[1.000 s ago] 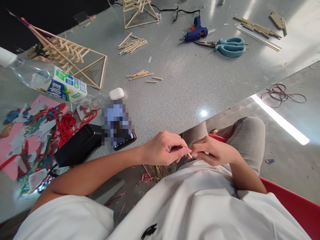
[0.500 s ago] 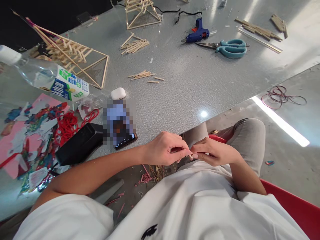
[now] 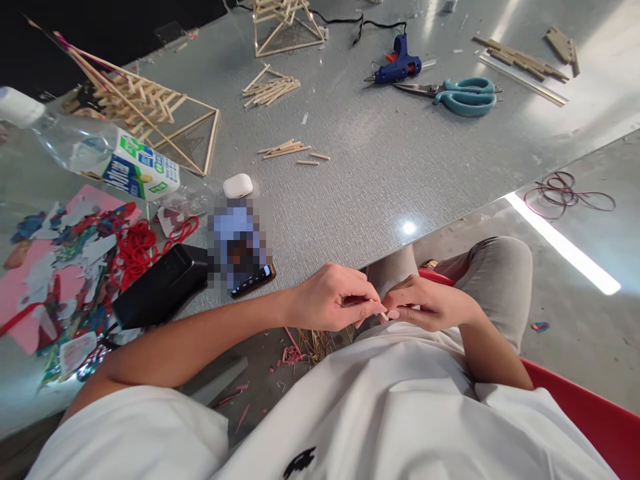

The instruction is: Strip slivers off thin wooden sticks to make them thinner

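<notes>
Over my lap, just off the table's front edge, my left hand (image 3: pixel 336 299) and my right hand (image 3: pixel 426 301) meet at the fingertips. Both are closed in a pinch on a small pale wooden stick (image 3: pixel 385 316), of which only a short bit shows. The fingers hide the rest of it. Nearest on the table (image 3: pixel 350 207) lies a phone (image 3: pixel 253 281) with a blurred screen, left of my hands. Farther back are a small pile of short wooden sticks (image 3: pixel 286 149) and a larger pile (image 3: pixel 273 91).
Stick frames (image 3: pixel 213 143) stand at the back left and back centre. A bottle (image 3: pixel 140 163), a white case (image 3: pixel 238 185), a black object (image 3: pixel 160 287) and coloured scraps (image 3: pixel 75 280) crowd the left. A glue gun (image 3: pixel 400 63), scissors (image 3: pixel 465 97) and glue sticks (image 3: pixel 523 59) lie right.
My hands stay almost in place. The bit of stick between my fingertips has shifted slightly, and my right thumb has moved a little to the right. The view has drifted slightly.
</notes>
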`<state>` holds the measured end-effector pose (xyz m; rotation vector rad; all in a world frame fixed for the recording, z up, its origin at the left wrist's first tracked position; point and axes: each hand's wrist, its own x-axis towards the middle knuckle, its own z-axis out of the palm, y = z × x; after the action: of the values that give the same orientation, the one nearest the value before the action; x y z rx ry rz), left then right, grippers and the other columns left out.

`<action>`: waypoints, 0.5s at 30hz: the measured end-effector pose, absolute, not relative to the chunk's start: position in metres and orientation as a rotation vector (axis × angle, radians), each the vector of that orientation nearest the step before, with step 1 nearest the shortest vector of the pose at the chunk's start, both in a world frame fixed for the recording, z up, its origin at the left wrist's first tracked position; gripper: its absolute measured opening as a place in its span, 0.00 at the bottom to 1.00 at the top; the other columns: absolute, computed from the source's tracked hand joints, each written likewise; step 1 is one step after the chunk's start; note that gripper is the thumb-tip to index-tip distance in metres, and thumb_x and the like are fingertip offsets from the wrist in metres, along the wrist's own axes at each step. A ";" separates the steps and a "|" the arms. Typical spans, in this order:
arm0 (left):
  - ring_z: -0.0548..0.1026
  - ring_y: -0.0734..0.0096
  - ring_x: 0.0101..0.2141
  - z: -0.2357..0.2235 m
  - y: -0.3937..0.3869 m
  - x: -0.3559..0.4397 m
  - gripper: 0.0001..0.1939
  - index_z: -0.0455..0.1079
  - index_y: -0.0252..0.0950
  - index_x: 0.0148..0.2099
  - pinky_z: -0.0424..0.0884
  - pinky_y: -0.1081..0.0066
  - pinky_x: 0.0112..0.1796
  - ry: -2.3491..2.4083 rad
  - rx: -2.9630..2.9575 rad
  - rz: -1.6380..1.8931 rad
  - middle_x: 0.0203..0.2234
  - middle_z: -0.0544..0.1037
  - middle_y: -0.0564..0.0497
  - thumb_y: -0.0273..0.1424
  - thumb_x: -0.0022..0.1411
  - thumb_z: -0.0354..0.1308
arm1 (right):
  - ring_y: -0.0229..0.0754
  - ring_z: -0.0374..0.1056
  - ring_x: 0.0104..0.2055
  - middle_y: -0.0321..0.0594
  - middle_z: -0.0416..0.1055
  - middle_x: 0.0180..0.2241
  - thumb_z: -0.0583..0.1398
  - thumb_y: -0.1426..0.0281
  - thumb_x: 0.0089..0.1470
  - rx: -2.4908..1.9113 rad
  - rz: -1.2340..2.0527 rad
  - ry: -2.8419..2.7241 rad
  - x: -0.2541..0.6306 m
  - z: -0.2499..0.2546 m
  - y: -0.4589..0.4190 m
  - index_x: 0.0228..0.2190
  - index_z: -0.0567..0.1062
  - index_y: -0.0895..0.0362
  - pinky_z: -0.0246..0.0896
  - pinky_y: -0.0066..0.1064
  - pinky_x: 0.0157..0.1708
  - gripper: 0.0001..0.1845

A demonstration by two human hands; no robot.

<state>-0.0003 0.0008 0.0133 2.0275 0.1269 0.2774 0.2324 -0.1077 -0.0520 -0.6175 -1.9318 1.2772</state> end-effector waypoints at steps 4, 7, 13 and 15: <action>0.74 0.74 0.25 0.011 0.001 -0.001 0.10 0.84 0.35 0.39 0.69 0.76 0.29 0.115 2.051 0.287 0.21 0.82 0.53 0.26 0.75 0.63 | 0.35 0.63 0.29 0.39 0.74 0.30 0.54 0.68 0.79 -0.638 1.235 -1.945 0.230 -0.049 -0.109 0.42 0.78 0.60 0.59 0.26 0.31 0.16; 0.74 0.74 0.25 0.009 0.001 -0.001 0.11 0.83 0.35 0.38 0.70 0.76 0.30 0.113 2.067 0.301 0.21 0.82 0.53 0.26 0.75 0.63 | 0.35 0.60 0.28 0.36 0.70 0.27 0.53 0.71 0.77 -0.706 1.122 -1.975 0.227 -0.045 -0.111 0.39 0.77 0.58 0.56 0.26 0.29 0.14; 0.73 0.75 0.24 0.009 0.001 -0.001 0.11 0.81 0.34 0.37 0.69 0.77 0.29 0.101 2.048 0.371 0.21 0.81 0.52 0.25 0.75 0.62 | 0.34 0.56 0.26 0.34 0.67 0.26 0.53 0.73 0.74 -0.738 1.030 -1.956 0.226 -0.042 -0.110 0.36 0.75 0.57 0.52 0.26 0.27 0.14; 0.72 0.75 0.24 0.009 0.001 -0.001 0.10 0.81 0.34 0.38 0.68 0.77 0.28 0.095 2.031 0.391 0.21 0.81 0.52 0.25 0.75 0.62 | 0.33 0.56 0.25 0.33 0.67 0.26 0.53 0.70 0.75 -0.733 1.090 -1.926 0.225 -0.046 -0.107 0.35 0.74 0.57 0.52 0.25 0.27 0.15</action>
<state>-0.0007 0.0007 0.0089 2.0308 0.0948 0.3907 0.2254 -0.1073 -0.0457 -0.7331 -1.9258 1.0901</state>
